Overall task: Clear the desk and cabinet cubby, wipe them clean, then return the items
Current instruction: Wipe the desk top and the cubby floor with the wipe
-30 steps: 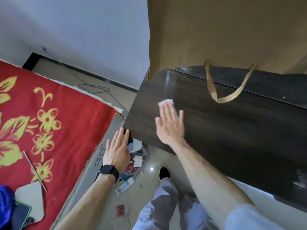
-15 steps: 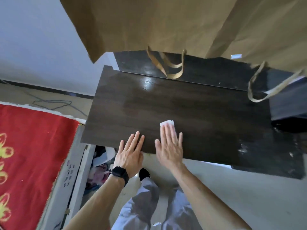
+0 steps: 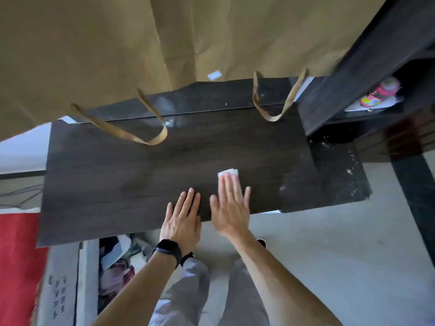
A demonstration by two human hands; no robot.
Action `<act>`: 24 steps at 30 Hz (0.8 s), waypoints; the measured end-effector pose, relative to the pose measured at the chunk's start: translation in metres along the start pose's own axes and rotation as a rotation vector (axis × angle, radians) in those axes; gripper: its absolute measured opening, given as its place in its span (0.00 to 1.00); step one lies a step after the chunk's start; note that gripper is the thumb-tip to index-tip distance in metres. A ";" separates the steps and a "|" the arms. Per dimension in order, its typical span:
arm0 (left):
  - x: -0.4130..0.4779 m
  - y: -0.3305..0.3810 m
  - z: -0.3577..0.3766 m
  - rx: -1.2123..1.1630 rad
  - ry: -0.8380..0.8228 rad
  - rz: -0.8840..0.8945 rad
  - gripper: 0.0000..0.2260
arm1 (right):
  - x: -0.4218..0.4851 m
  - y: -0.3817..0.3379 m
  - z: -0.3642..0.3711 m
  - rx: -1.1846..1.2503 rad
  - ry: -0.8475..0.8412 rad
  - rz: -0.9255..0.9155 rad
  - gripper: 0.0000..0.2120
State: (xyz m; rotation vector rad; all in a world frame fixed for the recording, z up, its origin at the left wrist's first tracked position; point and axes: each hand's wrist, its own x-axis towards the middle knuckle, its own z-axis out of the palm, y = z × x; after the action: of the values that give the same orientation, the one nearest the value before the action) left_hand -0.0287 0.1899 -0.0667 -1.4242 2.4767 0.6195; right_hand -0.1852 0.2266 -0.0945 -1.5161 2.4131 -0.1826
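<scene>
A dark wood desk top [image 3: 122,175] fills the middle of the view. My right hand [image 3: 231,205] lies flat with straight fingers on a folded white wipe [image 3: 228,172], pressing it against the desk near the front edge. My left hand [image 3: 182,220], with a black watch on the wrist, rests flat on the front edge just to the left. At the right stands the dark cabinet [image 3: 353,74]; its cubby holds a pink toy car [image 3: 380,92] on some papers.
Brown paper bags [image 3: 164,38] with dangling handles hang over the desk's back. The desk's right end [image 3: 339,175] shows white dusty smears. A box of clutter [image 3: 117,260] sits on the floor under the desk's left front, beside a red blanket [image 3: 16,260].
The view has swung to the right, bringing the cabinet into sight. My right hand slid the wipe rightward along the desk, and my left hand moved onto the desk's front edge beside it.
</scene>
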 end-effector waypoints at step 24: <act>0.056 0.174 0.018 -0.067 0.063 -0.371 0.29 | 0.117 0.238 -0.079 -0.023 -0.004 -0.047 0.31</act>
State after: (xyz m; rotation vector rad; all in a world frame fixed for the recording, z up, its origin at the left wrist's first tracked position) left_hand -0.2070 0.2320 -0.0611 -1.8916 2.1656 0.5885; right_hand -0.4620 0.2233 -0.1004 -1.5829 2.3850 -0.1623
